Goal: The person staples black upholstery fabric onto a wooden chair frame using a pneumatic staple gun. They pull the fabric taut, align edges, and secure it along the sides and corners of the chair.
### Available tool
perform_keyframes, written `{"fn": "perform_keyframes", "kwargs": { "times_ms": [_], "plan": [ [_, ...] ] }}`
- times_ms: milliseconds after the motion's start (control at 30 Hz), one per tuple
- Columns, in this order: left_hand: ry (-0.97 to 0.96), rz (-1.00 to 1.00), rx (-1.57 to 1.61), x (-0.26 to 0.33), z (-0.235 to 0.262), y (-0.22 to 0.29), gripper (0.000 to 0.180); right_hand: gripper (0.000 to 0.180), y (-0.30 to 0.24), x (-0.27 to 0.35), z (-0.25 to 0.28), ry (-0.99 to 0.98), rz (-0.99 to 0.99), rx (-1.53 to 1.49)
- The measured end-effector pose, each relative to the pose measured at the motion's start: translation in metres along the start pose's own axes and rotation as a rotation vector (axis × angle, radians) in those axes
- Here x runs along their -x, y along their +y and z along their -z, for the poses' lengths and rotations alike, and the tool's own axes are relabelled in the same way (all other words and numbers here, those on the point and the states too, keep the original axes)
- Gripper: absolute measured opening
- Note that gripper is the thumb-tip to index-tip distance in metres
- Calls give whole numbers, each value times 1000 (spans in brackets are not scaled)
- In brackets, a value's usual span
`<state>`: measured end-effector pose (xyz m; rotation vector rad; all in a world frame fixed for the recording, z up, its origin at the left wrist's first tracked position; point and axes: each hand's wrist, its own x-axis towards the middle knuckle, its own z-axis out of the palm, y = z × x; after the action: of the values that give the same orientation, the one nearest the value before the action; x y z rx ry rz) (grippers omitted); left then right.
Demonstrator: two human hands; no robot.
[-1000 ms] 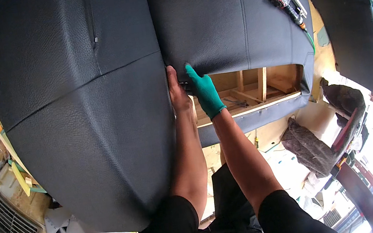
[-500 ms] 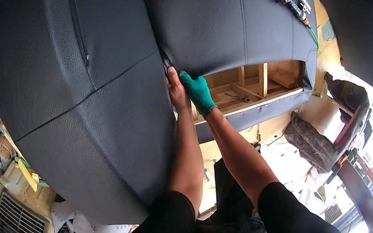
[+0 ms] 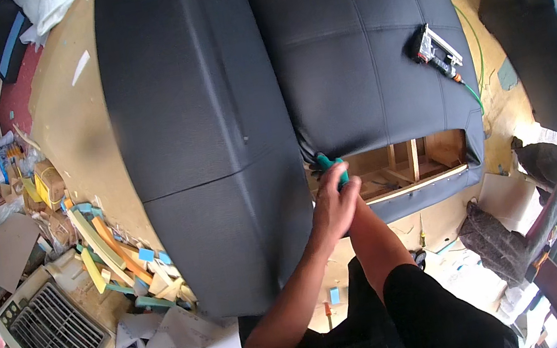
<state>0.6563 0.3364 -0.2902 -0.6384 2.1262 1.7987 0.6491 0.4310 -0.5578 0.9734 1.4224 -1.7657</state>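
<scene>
A black leather-like cover (image 3: 336, 77) is stretched over a piece of furniture with a wooden frame (image 3: 413, 160) showing through an opening at its near side. At the left corner of that opening my right hand (image 3: 333, 166), in a green glove, is closed on the bunched edge of the cover; its fingers are partly hidden. My bare left hand (image 3: 334, 203) is wrapped over the gloved hand. Beside both hands, on the left, stands a long black padded section (image 3: 227, 218) with a seam across it.
A staple gun (image 3: 440, 55) with a green hose (image 3: 474, 96) lies on the cover at the right. Foam offcuts (image 3: 104, 249) and a grilled appliance (image 3: 56, 336) sit at the left. Grey fabric (image 3: 490, 242) and a dark panel (image 3: 535, 46) are at the right.
My left hand has moved from beside the gloved right hand to on top of it. The view has shifted, so the furniture appears lower and farther right.
</scene>
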Motion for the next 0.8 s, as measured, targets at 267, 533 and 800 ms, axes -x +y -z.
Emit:
{"fn": "perform_keyframes", "kwargs": {
  "times_ms": [267,533,800],
  "plan": [
    [146,-737,-1129,-140,218,149,34,28,-31,19,-44,296,-82,35],
    [96,-916,-1106,-157,225,139,22,48,24,-19,-21,459,96,257],
    [-38,-808,-1313,-157,219,160,24,61,34,-14,-42,505,-10,363]
  ]
}}
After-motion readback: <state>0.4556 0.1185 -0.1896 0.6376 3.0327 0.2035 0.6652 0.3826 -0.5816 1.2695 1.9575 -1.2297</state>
